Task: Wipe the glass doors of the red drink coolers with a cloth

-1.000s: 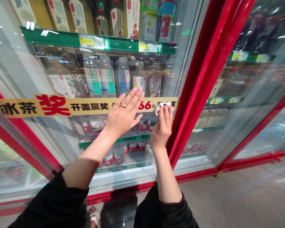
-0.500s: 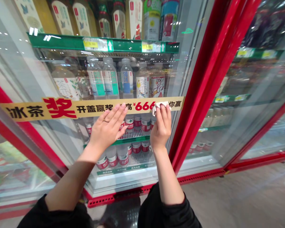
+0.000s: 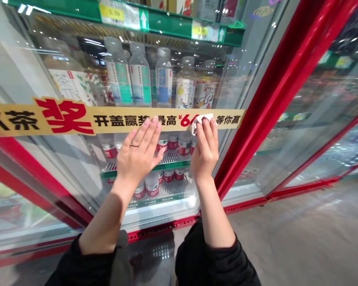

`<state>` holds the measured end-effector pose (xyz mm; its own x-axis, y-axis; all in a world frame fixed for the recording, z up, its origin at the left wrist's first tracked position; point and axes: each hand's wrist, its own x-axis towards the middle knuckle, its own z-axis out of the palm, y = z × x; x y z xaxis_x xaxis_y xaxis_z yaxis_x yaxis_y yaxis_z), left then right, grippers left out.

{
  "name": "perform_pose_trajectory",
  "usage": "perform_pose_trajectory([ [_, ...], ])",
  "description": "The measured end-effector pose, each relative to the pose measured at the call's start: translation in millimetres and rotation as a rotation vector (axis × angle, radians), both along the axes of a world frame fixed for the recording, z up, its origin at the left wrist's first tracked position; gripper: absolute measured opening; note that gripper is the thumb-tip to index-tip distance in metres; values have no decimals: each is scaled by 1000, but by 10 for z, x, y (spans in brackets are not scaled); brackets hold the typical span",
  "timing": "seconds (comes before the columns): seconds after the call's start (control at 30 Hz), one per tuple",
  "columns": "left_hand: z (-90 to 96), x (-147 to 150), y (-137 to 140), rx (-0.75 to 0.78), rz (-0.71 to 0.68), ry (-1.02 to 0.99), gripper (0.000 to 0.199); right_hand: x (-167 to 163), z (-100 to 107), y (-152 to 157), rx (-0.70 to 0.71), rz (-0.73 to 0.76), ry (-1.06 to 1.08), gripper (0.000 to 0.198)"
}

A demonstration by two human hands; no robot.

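A yellow promotional strip (image 3: 113, 121) with black and red characters runs across the glass door (image 3: 86, 167) of a drinks fridge. My left hand (image 3: 137, 153) lies flat with fingers stretched out, its fingertips over the strip's lower part near the middle. A ring shows on one finger. Farther right, my right hand (image 3: 205, 153) presses a crumpled white wipe (image 3: 203, 117) against the strip, hiding part of the red number. Whether the wipe is cloth or paper, I cannot tell.
Behind the glass, soda water bottles (image 3: 164, 79) and tea bottles (image 3: 185, 89) stand on a shelf; red-labelled bottles (image 3: 152, 186) sit lower. A thick red door frame (image 3: 256, 99) rises on the right. Grey floor (image 3: 289, 234) lies below.
The view has come closer to the door. My right hand and the wipe have shifted slightly left along the strip, uncovering a character. My left hand has also slid a little left.
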<state>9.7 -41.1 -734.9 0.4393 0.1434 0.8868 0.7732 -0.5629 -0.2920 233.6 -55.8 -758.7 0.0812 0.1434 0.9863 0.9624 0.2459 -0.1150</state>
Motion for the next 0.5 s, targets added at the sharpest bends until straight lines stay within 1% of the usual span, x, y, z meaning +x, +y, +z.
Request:
perform_pose_trajectory([
  [0.03,-13,7,2,-21,-13,-21,94,18,18,18,-8,-9,16,69],
  [0.1,-38,21,11,-41,-35,-60,94,53,12,45,47,-14,55,69],
  [0.17,-53,33,25,-41,-52,-79,93,46,-50,46,112,-12,88,69],
  [0.2,-57,37,31,-46,-61,-82,92,20,-90,39,121,-11,98,69],
  [0.27,-61,41,42,-64,-83,-83,92,-70,-154,16,90,1,95,69],
  [0.33,-71,39,45,-90,-100,-96,91,-174,-163,-1,38,22,63,68],
  [0.43,-119,22,36,-93,-101,-155,88,-256,-68,11,-16,35,9,67],
  [0.5,-166,1,24,-62,-79,-179,86,-247,13,32,-19,24,-5,66],
])
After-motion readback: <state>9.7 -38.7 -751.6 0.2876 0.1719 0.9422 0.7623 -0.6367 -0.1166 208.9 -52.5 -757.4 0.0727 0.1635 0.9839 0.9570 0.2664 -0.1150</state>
